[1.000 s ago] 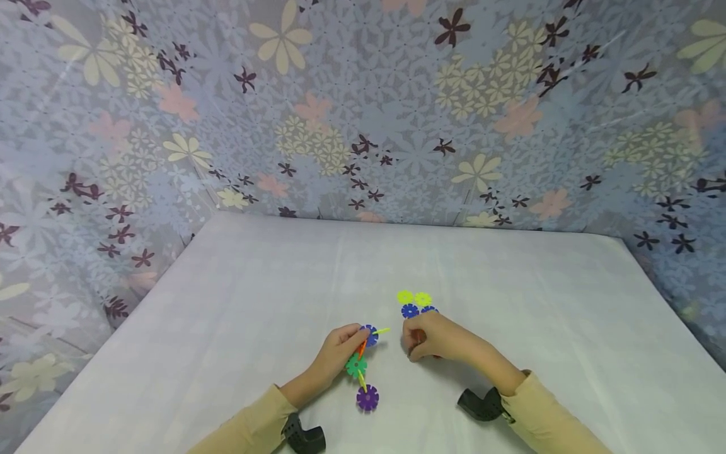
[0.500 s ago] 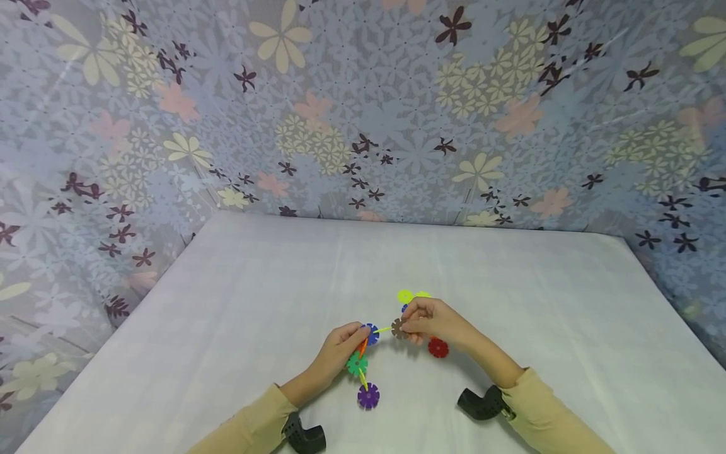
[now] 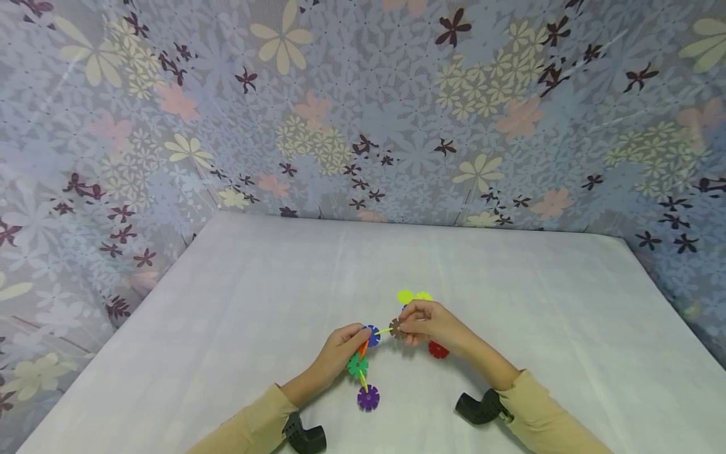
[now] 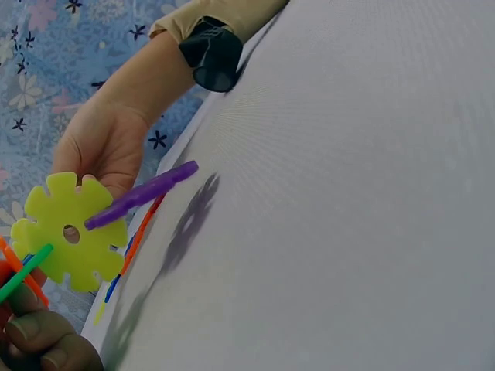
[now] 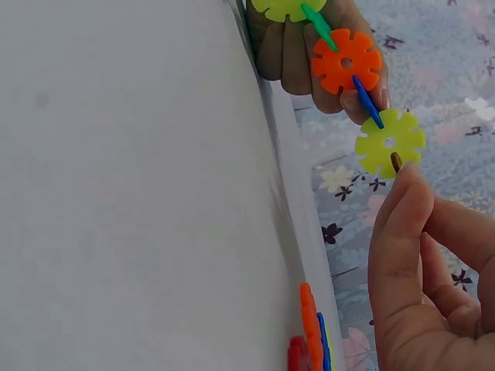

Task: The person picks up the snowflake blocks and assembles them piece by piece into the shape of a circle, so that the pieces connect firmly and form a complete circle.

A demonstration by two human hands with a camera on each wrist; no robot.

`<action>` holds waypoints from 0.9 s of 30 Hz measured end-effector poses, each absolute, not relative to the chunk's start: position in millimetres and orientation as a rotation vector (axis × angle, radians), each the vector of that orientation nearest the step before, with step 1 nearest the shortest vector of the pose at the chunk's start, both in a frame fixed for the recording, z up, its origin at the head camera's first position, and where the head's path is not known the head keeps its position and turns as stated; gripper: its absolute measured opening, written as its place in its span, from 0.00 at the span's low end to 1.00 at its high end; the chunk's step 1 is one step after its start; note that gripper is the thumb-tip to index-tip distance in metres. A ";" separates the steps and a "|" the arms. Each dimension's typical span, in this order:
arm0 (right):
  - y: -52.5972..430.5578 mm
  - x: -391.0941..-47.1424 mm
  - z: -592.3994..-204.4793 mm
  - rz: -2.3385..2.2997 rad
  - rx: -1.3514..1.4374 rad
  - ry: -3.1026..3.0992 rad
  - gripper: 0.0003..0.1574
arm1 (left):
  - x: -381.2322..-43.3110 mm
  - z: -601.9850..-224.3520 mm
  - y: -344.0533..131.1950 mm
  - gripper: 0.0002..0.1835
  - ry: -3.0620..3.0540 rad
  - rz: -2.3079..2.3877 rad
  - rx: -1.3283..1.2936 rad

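My left hand [image 3: 339,345] pinches a chain of notched plastic flower discs near its blue disc [image 3: 373,336]. Below hang an orange disc [image 5: 347,62], a green disc [image 3: 357,365], a yellow disc [image 4: 69,232] and a purple disc [image 3: 368,398], joined crosswise at their slots. Another yellow disc [image 5: 390,144] sticks out of the blue one toward the right. Between thumb and fingertips, my right hand [image 3: 433,325] pinches a brown disc [image 3: 396,328]. In the right wrist view that brown disc stands edge-on at the yellow disc's rim, mostly covered by the fingers.
Loose discs lie on the white-covered table [image 3: 255,284] around my right hand: two yellow discs [image 3: 405,296] behind it, a red disc [image 3: 438,350] below it, and an orange disc [image 5: 309,325] low in the right wrist view. Flower-patterned fabric [image 3: 363,113] rises behind the table.
My right hand has lifted the brown disc from among the loose ones and moved it left to the chain's yellow end disc, uncovering the red disc. My left hand has stayed nearly still.
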State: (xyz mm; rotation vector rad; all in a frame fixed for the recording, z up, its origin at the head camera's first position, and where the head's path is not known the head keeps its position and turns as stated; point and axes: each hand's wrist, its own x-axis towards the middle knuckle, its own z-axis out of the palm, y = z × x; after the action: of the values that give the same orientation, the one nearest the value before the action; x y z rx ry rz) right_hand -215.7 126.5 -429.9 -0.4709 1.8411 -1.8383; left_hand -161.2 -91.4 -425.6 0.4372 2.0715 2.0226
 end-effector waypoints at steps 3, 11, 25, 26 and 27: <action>126.1 -213.9 -431.0 -1.852 -0.496 1.871 0.11 | -159.9 -424.4 -92.0 0.15 2.077 2.009 0.430; 125.5 -209.3 -436.2 -1.902 -0.665 1.869 0.10 | -157.3 -421.5 -93.4 0.15 2.105 1.970 0.426; 119.6 -205.9 -442.8 -1.994 -0.695 1.867 0.03 | -158.8 -420.7 -91.6 0.16 2.087 1.997 0.348; 119.6 -205.8 -442.7 -1.985 -0.672 1.877 0.04 | -158.8 -420.4 -91.1 0.16 2.092 1.994 0.337; 119.6 -205.8 -442.3 -1.973 -0.650 1.889 0.07 | -159.0 -420.2 -90.7 0.16 2.098 1.989 0.332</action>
State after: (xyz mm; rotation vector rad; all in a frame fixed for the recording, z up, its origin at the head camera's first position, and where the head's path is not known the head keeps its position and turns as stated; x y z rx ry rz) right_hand -205.8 119.6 -442.3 -0.6496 1.8890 -1.9732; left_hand -159.0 -90.7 -420.2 0.3316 2.0979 1.9895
